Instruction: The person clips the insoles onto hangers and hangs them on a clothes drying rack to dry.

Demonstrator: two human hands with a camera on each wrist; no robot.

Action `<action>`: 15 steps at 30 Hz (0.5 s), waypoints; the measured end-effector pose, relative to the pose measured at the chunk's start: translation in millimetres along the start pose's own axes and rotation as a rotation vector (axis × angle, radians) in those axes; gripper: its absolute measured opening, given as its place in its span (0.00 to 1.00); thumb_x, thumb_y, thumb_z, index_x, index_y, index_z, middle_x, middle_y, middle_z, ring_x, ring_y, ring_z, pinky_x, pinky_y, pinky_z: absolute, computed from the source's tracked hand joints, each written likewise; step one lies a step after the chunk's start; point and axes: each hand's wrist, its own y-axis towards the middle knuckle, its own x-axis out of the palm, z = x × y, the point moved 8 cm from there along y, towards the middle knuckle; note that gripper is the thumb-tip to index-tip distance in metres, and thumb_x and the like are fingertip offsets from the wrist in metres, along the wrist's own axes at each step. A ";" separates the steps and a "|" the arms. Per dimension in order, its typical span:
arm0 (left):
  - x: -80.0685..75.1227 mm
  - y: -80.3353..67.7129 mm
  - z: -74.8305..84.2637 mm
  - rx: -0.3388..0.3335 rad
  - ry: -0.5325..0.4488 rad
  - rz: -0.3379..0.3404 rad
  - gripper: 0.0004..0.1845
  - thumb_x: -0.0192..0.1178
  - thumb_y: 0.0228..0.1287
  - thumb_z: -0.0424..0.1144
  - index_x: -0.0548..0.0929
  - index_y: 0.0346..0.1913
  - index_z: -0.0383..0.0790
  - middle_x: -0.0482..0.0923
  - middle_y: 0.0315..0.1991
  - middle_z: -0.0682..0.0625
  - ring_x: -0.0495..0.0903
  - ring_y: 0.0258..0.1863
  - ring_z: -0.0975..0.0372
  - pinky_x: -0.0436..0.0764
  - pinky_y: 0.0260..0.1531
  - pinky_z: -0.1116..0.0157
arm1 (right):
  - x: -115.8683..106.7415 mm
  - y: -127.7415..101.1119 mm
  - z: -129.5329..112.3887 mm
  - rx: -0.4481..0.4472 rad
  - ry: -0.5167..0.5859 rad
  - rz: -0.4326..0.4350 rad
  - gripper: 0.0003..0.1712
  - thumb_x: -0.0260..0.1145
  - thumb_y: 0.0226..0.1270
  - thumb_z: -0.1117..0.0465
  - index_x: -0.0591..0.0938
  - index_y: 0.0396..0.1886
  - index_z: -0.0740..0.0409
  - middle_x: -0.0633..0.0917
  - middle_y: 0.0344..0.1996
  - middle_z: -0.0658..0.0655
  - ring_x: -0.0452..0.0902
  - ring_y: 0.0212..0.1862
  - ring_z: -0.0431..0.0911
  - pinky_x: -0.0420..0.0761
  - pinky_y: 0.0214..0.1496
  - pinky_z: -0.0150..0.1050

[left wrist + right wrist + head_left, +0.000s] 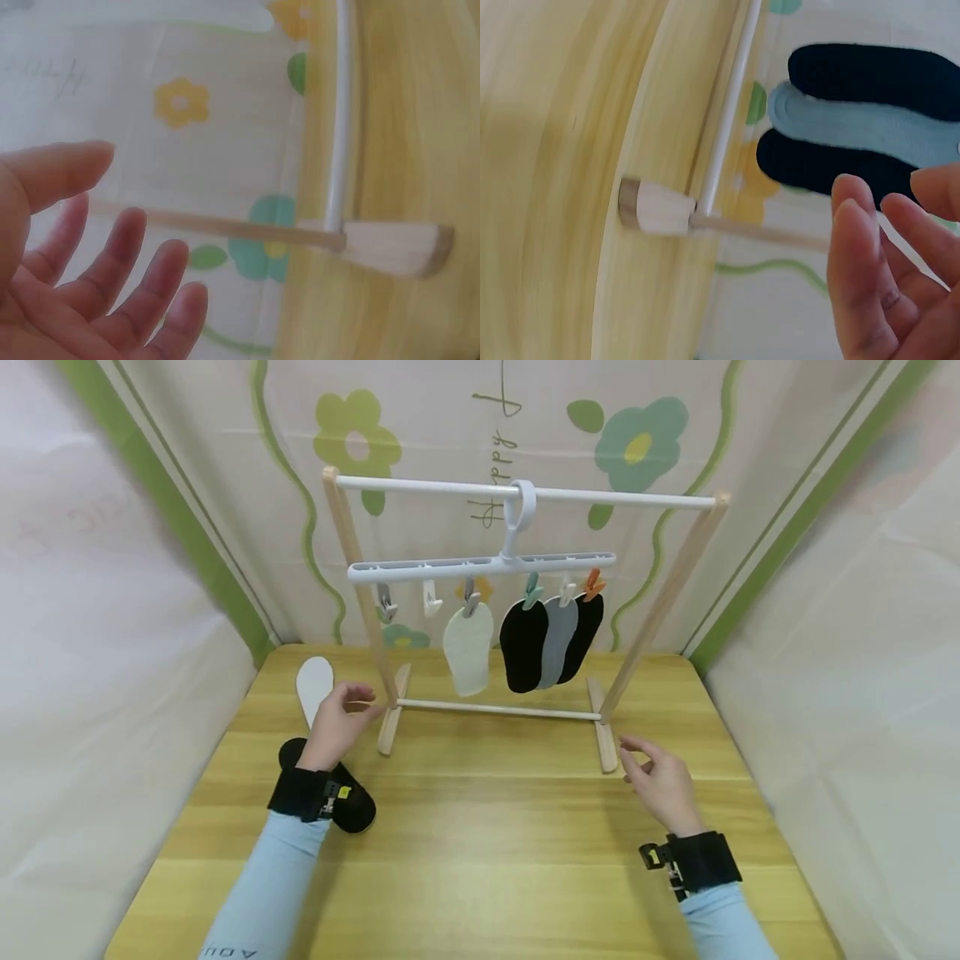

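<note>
A small wooden rack (525,610) stands toward the far side of the table (480,835), its two feet and low crossbar taking up the middle. From its top rail hangs a white clip hanger (483,564) with a white sock (468,647) pegged left of centre and, to the right, a black sock (523,645), a grey one (558,639) and another black one (583,635) overlapping each other. Two clips at the hanger's left end carry nothing.

The left hand (337,722) hovers just beside the rack's left post, fingers loosely spread, its grip holding nothing. Just beyond it a loose white sock (314,685) lies flat on the table, and a loose black sock (341,793) lies under the wrist, nearer the front. The right hand (660,781) hangs near the rack's right foot, fingers relaxed and apart, also holding nothing.

The left post and foot stand between the left hand and the hanging socks. Bare table runs across the near half between the arms. Soft white walls close in on both sides, and a flowered backdrop stands close behind the rack.
</note>
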 end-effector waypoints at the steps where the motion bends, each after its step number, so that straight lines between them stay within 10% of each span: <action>1: -4.3 -3.4 -4.1 -0.003 -0.001 0.011 0.22 0.64 0.69 0.39 0.72 0.59 0.32 0.75 0.56 0.39 0.74 0.56 0.47 0.77 0.51 0.56 | -1.9 -0.7 2.6 0.002 -0.011 -0.001 0.20 0.59 0.77 0.55 0.80 0.61 0.60 0.87 0.32 0.60 0.82 0.25 0.41 0.73 0.16 0.36; 15: -72.4 -53.2 -69.1 -0.203 -0.047 0.269 0.23 0.65 0.67 0.40 0.73 0.59 0.30 0.79 0.48 0.48 0.76 0.43 0.71 0.74 0.42 0.78 | -27.6 -8.1 40.9 0.049 -0.112 -0.050 0.21 0.55 0.79 0.53 0.79 0.61 0.61 0.84 0.49 0.66 0.82 0.28 0.42 0.73 0.19 0.36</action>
